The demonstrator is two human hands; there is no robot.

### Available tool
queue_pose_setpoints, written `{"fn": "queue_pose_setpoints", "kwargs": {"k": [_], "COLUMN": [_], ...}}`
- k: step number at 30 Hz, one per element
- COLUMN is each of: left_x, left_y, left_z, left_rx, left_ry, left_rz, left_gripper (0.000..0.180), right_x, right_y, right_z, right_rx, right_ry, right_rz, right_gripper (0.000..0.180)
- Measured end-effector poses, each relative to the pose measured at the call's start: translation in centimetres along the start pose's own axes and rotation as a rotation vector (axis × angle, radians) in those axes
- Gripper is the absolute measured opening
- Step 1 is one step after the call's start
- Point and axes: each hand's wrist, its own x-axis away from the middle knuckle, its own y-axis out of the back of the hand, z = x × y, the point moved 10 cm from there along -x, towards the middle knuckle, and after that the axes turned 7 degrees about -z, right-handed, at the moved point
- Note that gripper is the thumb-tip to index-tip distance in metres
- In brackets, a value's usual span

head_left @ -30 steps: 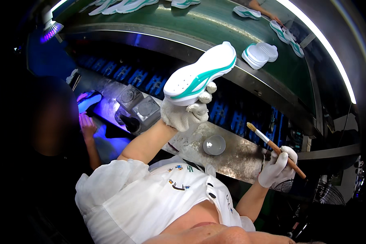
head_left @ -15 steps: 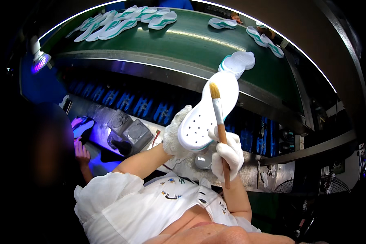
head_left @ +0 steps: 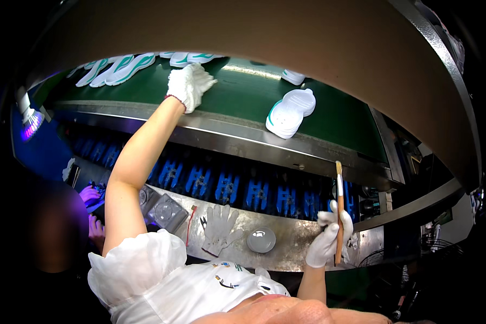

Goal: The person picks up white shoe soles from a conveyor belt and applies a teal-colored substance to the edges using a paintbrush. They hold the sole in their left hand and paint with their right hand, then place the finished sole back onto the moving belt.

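Note:
My left hand (head_left: 190, 88), in a white knit glove, reaches over the green conveyor belt (head_left: 237, 89). Its fingers stretch to the right, loosely apart, with no object visible in them. Just beyond it lies a white and teal shoe sole (head_left: 182, 58), partly covered by the hand. My right hand (head_left: 332, 237), in a thin white glove, grips a wooden-handled brush (head_left: 339, 210) held upright, bristles up, over the right of the metal bench. Nearer on the belt rests a white sole (head_left: 291, 110) with teal trim, seemingly stacked on others.
Several soles (head_left: 129, 69) lie at the belt's far left, another (head_left: 293, 76) farther right. On the bench (head_left: 286, 256) are a bowl (head_left: 261, 240), a spare glove (head_left: 219, 229), and a clear container (head_left: 169, 212). Blue fixtures (head_left: 227, 186) line the belt's underside. A co-worker's hand (head_left: 96, 229) shows left.
My left hand has moved from the bench up to the belt's far left and no longer holds the perforated white sole. My right hand has shifted right with the brush, uncovering the bowl.

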Motion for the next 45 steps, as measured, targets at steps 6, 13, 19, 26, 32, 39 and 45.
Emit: {"fn": "queue_pose_setpoints", "kwargs": {"k": [6,13,19,26,32,39,45], "left_x": [-2.1,-7.9,-12.1,-14.4,-13.5,-8.7,3.4], "left_y": [2.7,-4.3,-13.4,-17.9,-19.8,-17.1,-13.4], "left_z": [-6.6,-4.6,1.3,6.2,8.0,4.1,-2.1], "left_rx": [-0.978,-1.467,-1.661,-1.785,-1.784,-1.658,-1.255], "left_ry": [-0.291,-0.324,-0.339,-0.337,-0.337,-0.413,-0.357], "left_rz": [-0.389,-0.186,0.067,0.228,0.296,0.268,0.295], "left_gripper": [0.046,0.042,0.039,0.035,0.032,0.03,0.028], "right_x": [2.1,3.2,4.3,5.7,7.6,6.6,7.0], "right_y": [3.3,3.4,4.6,5.1,5.9,4.2,3.2], "right_z": [-1.0,-2.1,-2.7,-0.8,-0.7,-0.9,-2.2], "right_rx": [0.161,0.183,0.208,0.357,0.376,0.281,0.12], "right_ry": [-0.123,-0.288,-0.333,-0.339,-0.374,-0.304,-0.32], "right_rz": [-0.145,-0.206,-0.304,-0.309,-0.416,-0.329,-0.261], "right_gripper": [0.031,0.032,0.03,0.026,0.024,0.026,0.029]}}
